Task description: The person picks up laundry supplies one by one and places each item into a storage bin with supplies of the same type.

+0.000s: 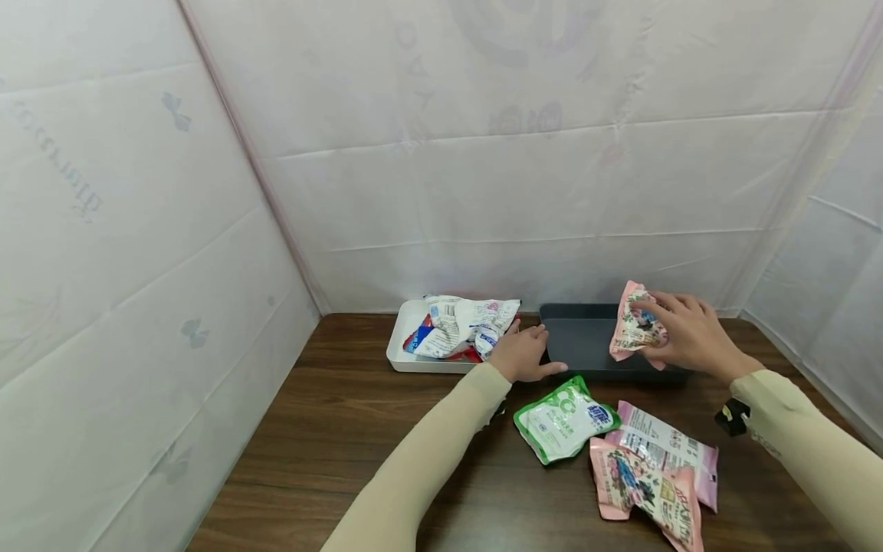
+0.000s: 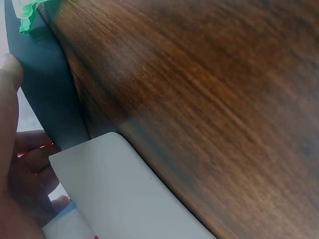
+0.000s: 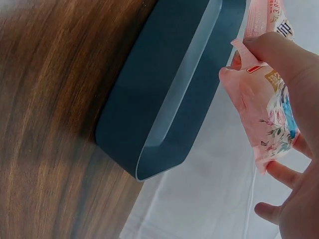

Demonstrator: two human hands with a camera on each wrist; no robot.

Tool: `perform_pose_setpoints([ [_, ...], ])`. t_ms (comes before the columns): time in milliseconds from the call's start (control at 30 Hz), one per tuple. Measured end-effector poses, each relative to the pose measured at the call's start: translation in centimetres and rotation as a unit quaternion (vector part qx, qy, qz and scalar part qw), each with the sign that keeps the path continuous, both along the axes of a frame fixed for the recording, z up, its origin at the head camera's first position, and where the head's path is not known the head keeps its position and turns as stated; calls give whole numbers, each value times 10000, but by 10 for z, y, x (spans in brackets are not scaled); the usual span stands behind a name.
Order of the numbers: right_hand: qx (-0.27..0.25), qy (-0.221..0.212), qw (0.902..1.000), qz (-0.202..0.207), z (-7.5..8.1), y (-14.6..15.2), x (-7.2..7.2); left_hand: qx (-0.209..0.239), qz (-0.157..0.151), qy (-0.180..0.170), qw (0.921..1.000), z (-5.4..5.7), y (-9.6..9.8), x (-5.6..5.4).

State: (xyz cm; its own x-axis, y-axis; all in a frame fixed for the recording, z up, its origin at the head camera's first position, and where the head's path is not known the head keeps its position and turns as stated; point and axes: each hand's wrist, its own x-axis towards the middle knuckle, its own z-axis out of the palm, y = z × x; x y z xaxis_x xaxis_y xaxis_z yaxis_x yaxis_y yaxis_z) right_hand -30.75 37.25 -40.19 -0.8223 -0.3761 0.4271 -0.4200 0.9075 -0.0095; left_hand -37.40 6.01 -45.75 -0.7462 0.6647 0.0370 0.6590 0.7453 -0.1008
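Observation:
My right hand point(image 1: 697, 337) holds a pink floral snack packet point(image 1: 636, 326) over the dark grey tray point(image 1: 579, 337). In the right wrist view the thumb presses against the crumpled pink packet point(image 3: 254, 99), and fingers point(image 3: 284, 174) curl behind it. My left hand point(image 1: 520, 354) lies between the white tray point(image 1: 396, 349) and the dark one, thumb stretched out to the side. No item shows in its grasp. Inside the white tray lie crumpled white packets point(image 1: 451, 326) with some red and blue wrapping. The left wrist view shows the left hand point(image 2: 25, 184) behind the trays' ends.
Nearer on the brown table point(image 1: 324, 445) lie a green-and-white packet point(image 1: 562, 422), a pale pink-purple packet point(image 1: 662, 437) and another pink floral packet point(image 1: 645, 487), partly overlapping. Pale fabric walls point(image 1: 483, 199) rise behind the trays and at both sides.

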Motion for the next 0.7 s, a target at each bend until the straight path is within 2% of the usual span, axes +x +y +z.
perform_pose_setpoints([
  [367, 96, -160, 9998, 3, -3, 3, -7, 8, 13, -2, 10000, 3, 0, 2],
  [567, 95, -337, 9994, -57, -6, 4, -10, -19, 6, -115, 9999, 3, 0, 3],
  [700, 129, -450, 9989, -76, -8, 5, -12, 4, -15, -50, 10000, 4, -1, 3],
])
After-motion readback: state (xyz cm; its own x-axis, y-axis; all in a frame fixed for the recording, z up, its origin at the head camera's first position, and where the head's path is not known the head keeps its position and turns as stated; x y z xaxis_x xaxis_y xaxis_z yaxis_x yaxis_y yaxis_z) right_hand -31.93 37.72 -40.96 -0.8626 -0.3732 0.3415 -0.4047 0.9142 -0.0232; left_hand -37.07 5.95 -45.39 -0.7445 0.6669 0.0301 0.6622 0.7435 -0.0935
